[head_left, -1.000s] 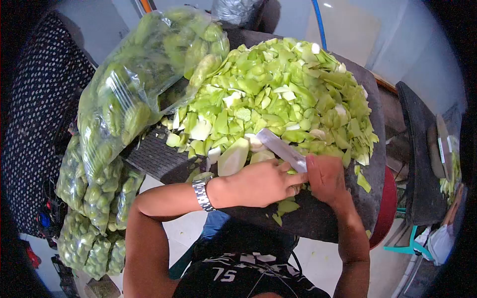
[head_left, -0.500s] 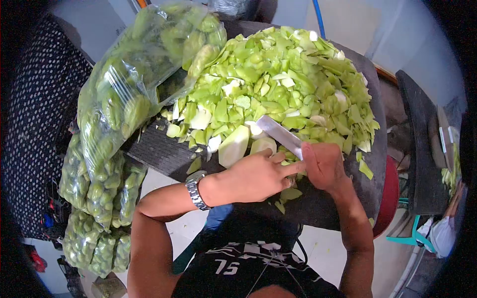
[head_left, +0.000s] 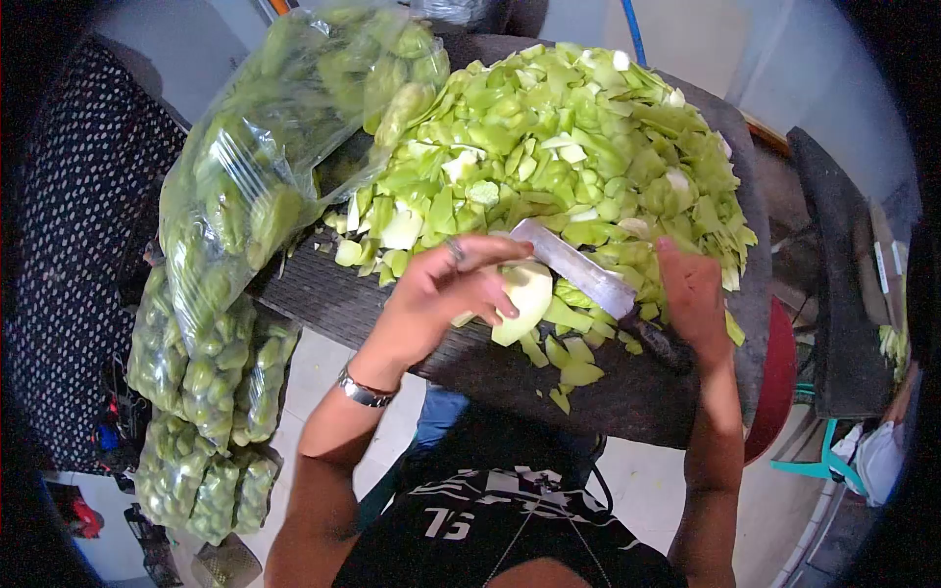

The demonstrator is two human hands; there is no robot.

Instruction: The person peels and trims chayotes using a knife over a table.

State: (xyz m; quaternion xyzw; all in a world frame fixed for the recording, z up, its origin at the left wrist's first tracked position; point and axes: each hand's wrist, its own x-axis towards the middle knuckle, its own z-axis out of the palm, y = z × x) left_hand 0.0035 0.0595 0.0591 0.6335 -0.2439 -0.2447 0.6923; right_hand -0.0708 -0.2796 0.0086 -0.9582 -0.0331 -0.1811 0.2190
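My left hand [head_left: 431,299] is open, its fingers spread over the left side of a pale peeled piece [head_left: 529,299], with fingertips at its edge. The knife's broad metal blade [head_left: 578,269] points up and left, beside the large heap of green peelings [head_left: 549,157]. My right hand [head_left: 694,299] is at the knife's dark handle [head_left: 663,345], thumb raised off it and the other fingers curled, partly hidden. Loose green scraps [head_left: 576,365] lie on the dark table [head_left: 598,407] below the blade.
A clear bag of green vegetables [head_left: 235,186] lies at the table's left, and more filled bags [head_left: 201,392] are below it. A dotted dark cloth [head_left: 78,225] hangs at far left. At right stand a red round-edged seat [head_left: 772,387] and a dark chair [head_left: 843,294].
My left hand has moved left away from the knife, and its fingers have spread. My right thumb has lifted, baring the handle. The pale piece by my left hand now shows more fully.
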